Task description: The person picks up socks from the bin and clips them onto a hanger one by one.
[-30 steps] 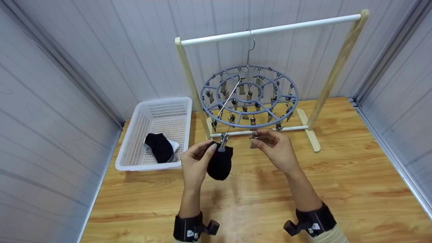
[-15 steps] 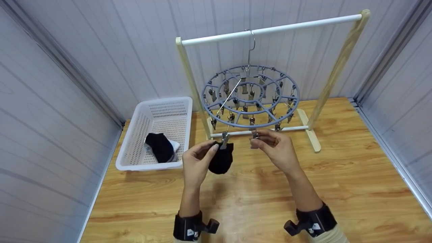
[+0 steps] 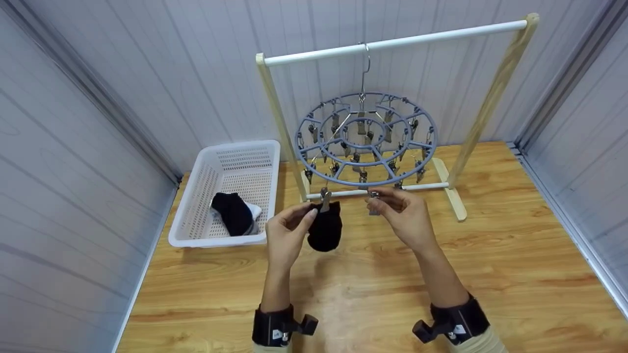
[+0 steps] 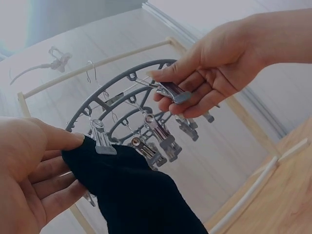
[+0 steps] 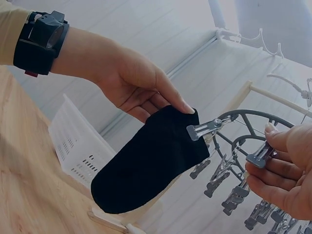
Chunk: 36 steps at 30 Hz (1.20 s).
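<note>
A black sock (image 3: 325,230) hangs from a metal clip (image 3: 326,201) that bites its top edge. My left hand (image 3: 287,238) pinches the same edge, just left of the clip, thumb in front. To the right, my right hand (image 3: 405,215) holds a second metal clip (image 5: 260,155) between thumb and fingers, with no cloth in it. Both clips belong to the round blue-grey drying hanger (image 3: 366,184), whose front rim stands just above the hands. In the right wrist view the sock (image 5: 151,161) dangles with its toe down.
The hanger hooks over the white rod (image 3: 314,55) of a wooden-sided rack (image 3: 490,108). Several bare clips dangle from its rings. On the left, a white plastic basket (image 3: 189,215) holds another black sock (image 3: 233,213) over lighter cloth. Panel walls (image 3: 64,171) stand at the sides and back.
The hanger has turned and swung slightly. The clipped sock has risen a little and shifted right with my left hand. The clip in my right hand now points downward.
</note>
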Each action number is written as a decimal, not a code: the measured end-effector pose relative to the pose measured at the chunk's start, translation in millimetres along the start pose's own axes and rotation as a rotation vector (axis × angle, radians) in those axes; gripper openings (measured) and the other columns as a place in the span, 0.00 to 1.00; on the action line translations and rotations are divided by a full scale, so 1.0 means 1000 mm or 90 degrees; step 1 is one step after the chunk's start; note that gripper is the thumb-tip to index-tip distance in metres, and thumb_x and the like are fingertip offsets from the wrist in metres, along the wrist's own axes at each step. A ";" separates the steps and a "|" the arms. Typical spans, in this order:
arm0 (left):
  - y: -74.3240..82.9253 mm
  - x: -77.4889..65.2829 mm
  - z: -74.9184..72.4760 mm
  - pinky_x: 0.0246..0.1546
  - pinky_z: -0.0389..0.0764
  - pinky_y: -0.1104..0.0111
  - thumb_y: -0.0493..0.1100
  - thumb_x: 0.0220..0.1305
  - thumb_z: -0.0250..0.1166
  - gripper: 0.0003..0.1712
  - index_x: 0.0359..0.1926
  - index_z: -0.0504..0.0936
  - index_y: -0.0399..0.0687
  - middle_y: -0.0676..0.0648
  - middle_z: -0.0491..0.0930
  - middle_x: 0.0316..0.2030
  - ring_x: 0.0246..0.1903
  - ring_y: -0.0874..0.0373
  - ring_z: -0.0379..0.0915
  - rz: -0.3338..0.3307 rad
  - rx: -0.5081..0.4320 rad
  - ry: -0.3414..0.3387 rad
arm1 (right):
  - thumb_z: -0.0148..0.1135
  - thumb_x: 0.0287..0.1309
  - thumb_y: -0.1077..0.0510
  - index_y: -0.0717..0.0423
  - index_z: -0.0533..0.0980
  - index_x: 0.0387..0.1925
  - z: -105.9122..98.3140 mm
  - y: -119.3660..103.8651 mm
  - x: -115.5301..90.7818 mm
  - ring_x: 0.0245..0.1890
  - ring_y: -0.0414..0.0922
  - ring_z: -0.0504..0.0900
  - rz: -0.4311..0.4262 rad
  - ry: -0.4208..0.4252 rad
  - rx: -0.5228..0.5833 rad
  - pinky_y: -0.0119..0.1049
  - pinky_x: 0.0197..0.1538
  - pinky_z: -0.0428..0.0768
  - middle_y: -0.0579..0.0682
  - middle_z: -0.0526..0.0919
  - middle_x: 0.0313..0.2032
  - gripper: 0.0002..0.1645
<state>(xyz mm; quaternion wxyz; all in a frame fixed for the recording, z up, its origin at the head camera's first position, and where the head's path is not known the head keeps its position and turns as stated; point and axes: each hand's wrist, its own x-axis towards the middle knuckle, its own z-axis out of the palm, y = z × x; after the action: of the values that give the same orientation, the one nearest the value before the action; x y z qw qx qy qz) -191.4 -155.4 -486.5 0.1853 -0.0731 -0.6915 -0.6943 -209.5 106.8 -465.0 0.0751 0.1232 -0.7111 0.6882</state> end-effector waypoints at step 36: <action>0.004 0.004 -0.020 0.60 0.82 0.58 0.41 0.78 0.65 0.20 0.65 0.82 0.37 0.38 0.86 0.56 0.58 0.48 0.83 -0.049 0.093 -0.003 | 0.73 0.64 0.68 0.67 0.84 0.54 0.003 -0.001 -0.001 0.45 0.54 0.91 0.009 0.008 0.018 0.47 0.51 0.88 0.62 0.90 0.48 0.17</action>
<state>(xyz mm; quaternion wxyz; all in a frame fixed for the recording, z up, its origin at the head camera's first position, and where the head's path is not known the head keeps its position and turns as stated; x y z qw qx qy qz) -190.6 -175.3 -482.3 0.1614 -0.0343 -0.7431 -0.6485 -207.7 104.1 -464.5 0.0728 0.1145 -0.7015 0.6997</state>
